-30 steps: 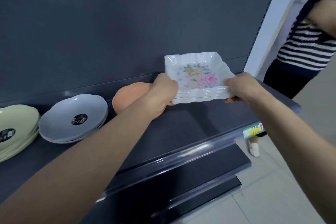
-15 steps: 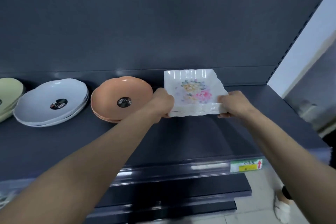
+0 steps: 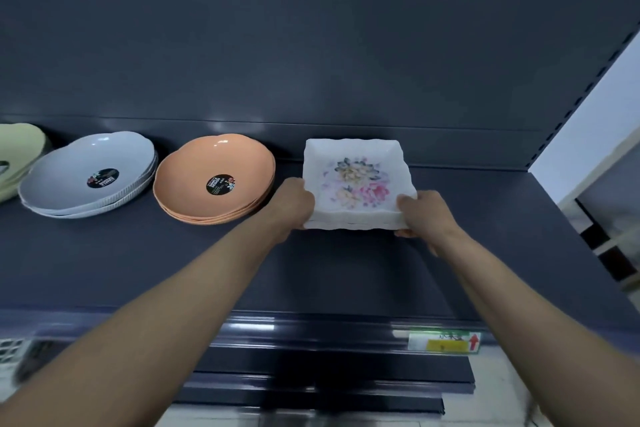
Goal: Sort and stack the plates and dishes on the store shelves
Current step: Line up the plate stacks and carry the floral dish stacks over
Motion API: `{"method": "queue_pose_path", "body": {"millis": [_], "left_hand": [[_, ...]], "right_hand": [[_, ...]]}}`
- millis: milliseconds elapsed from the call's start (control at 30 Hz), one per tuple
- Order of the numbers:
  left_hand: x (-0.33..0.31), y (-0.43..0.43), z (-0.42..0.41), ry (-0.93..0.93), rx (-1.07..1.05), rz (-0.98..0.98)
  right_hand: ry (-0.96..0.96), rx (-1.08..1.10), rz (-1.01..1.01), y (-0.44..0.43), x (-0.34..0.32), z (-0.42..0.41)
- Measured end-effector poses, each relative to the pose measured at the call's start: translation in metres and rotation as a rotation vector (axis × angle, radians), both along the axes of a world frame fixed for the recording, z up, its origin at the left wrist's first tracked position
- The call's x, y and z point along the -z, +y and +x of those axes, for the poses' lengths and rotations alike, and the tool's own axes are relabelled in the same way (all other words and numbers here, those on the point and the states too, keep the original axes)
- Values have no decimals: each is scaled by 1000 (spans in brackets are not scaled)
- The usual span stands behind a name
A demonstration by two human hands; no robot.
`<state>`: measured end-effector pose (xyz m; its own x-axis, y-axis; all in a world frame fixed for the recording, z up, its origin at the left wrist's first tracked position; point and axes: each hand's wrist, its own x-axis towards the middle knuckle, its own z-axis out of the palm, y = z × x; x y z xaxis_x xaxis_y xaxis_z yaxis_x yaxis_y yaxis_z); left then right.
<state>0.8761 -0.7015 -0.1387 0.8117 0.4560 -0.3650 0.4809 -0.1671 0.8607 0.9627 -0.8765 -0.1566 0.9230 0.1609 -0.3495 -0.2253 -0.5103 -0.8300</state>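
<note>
A stack of white square dishes with a flower print [image 3: 356, 180] sits low over the dark shelf [image 3: 346, 274], to the right of a stack of orange plates [image 3: 214, 180]. My left hand [image 3: 292, 206] grips the stack's near left corner and my right hand [image 3: 424, 215] grips its near right corner. Whether the stack rests on the shelf I cannot tell. Further left stand a stack of pale grey plates [image 3: 86, 173] and, at the frame's edge, green plates [image 3: 19, 156].
The shelf has a dark back panel [image 3: 311, 45]. A green and yellow price tag [image 3: 445, 341] sits on the shelf's front rail. Lower shelves [image 3: 329, 381] step out beneath. A white wall and other shelving [image 3: 609, 218] lie to the right.
Both hands have carried the square dishes down and back toward the shelf's rear, beside the orange plates. The view has swung left; the person in the striped top is out of sight.
</note>
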Motion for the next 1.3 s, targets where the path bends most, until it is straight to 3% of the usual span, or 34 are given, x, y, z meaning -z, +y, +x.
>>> {"method": "queue_pose_path", "body": {"millis": [400,500,600,833,967,1133,1300], "left_hand": [[11,6,16,-10,28,85],[10,8,13,0,50,144],[1,11,3,-18,68,330],[-66,44,-58,-288,-64,773],[-101,86,-118,-356,-161,1024],[-132,141,-222,-287,-269,1338],[-155,204,-342,-113,-392,1538]], "right_hand": [[-33,-96,-14,-2,3,8],[-140,-170,-220,-4,-2,10],[-433,-145,-487,-3,-20,12],[-776,-480,-348,59,-101,-32],[-985,-670,-388,117,-143,-81],[-1239,-827,-356,198,-181,-164],[-1362,-985,-296,290,-208,-268]]}}
